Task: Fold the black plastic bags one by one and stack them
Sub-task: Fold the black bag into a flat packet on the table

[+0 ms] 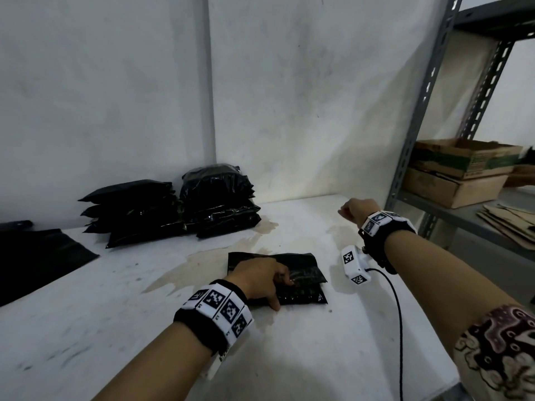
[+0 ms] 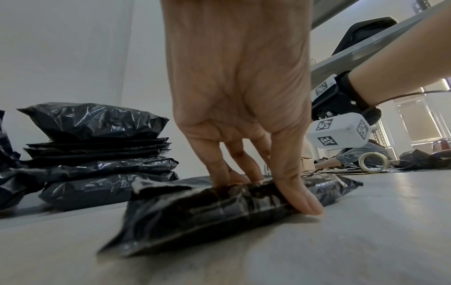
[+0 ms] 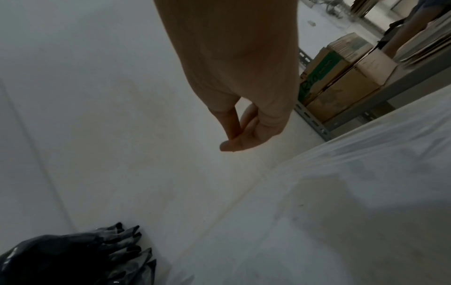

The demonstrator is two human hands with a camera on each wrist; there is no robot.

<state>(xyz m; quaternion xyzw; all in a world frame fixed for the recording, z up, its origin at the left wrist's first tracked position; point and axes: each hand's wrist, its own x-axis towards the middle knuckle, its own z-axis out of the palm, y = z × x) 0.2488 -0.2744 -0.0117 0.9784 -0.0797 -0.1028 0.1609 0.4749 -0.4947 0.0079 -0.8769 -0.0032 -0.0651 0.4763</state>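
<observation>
A person's left hand (image 1: 258, 277) grips a folded black bag (image 1: 301, 277) on a white table (image 1: 333, 342), fingers curled over the top of the packet and the thumb (image 2: 299, 194) braced against its near edge — a pinch, as the left wrist view shows it. The right hand (image 1: 356, 211) hangs above the table's far right side, well apart from the bag, its fingers curled loosely inward and holding nothing.

The bag looks folded down to a small packet, so the step in hand is judged to be carrying it to the stacks. To do it well, the grip should probably stay firm across the layers, since slick plastic tends to spring open; lifting it flat and setting it square on a stack, then pressing out trapped air, would likely keep the pile from sliding.

Two stacks of folded bags (image 1: 179, 206) stand side by side at the back of the table against a white wall (image 1: 115, 82); the right one is taller and its top bag looks puffed. At the far left lies a flat unfolded bag (image 1: 37, 256) — more work waiting, it seems. The tabletop is scuffed and carries a pale brownish stain (image 1: 220, 256) near the packet. A grey metal shelf (image 1: 417, 134) to the right holds cardboard boxes (image 1: 460, 169).
</observation>
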